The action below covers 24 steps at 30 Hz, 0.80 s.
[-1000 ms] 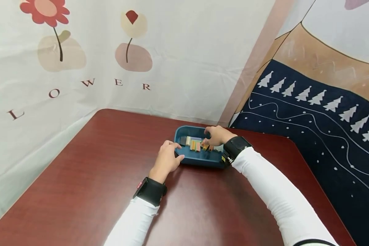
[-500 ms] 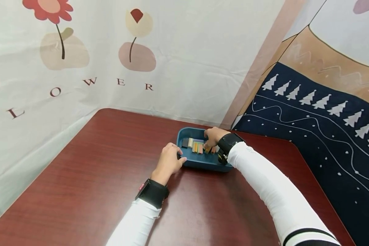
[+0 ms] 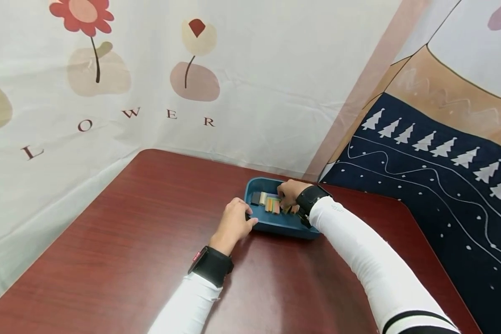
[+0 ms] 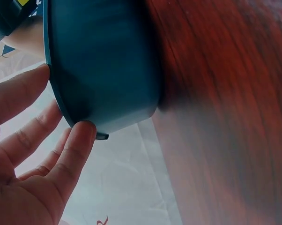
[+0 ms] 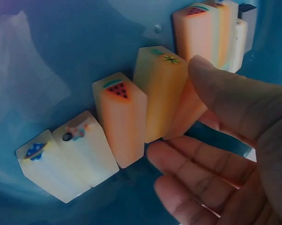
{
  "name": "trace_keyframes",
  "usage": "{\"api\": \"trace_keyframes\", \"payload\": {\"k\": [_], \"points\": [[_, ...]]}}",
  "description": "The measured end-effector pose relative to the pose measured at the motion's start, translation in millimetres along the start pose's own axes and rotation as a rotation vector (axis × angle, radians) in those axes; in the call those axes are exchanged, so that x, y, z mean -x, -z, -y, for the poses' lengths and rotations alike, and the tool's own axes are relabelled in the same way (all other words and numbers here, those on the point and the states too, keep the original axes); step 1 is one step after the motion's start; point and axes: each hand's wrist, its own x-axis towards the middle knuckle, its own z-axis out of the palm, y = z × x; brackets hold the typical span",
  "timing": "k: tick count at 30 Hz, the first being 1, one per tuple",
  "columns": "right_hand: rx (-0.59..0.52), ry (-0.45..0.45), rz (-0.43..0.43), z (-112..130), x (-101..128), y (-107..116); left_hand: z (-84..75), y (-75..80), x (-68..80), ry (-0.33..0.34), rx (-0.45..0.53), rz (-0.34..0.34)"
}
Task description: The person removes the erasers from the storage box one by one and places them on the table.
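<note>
- Left hand (image 3: 234, 221): on the worktop (image 3: 150, 232) just left of the tray (image 3: 275, 226), fingers fairly straight, thumb and fingertip (image 4: 80, 136) touching tray's outer wall & rim; not gripping, more of a brace.
- Tray: blue plastic, stiff, prob. light and smooth — could slide on the glossy worktop w/o that bracing hand.
- Right hand (image 3: 289, 194): inside tray, fingers loosely open; thumb (image 5: 225, 98) on an orange block (image 5: 162, 89), no closed pinch seen.
- Blocks (image 5: 120, 117): just beyond right fingers, leaning row, orange then cream (image 5: 68, 161). Small, hard, slick-looking, light; row topples easily. Best taken by the long side faces, thumb vs. forefinger.
</note>
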Motion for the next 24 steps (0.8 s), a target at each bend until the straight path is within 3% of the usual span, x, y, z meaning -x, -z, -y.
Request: {"api": "trace_keyframes", "payload": {"k": [12,24], "points": [[-0.005,0.082,-0.074,-0.8,4.1,-0.8,0.3,-2.0,-0.2,-0.005,-0.017,-0.023],[-0.026,0.085,-0.128,-1.9,6.5,-2.1,0.2,-3.3,2.0,-0.006,-0.021,-0.006]]}}
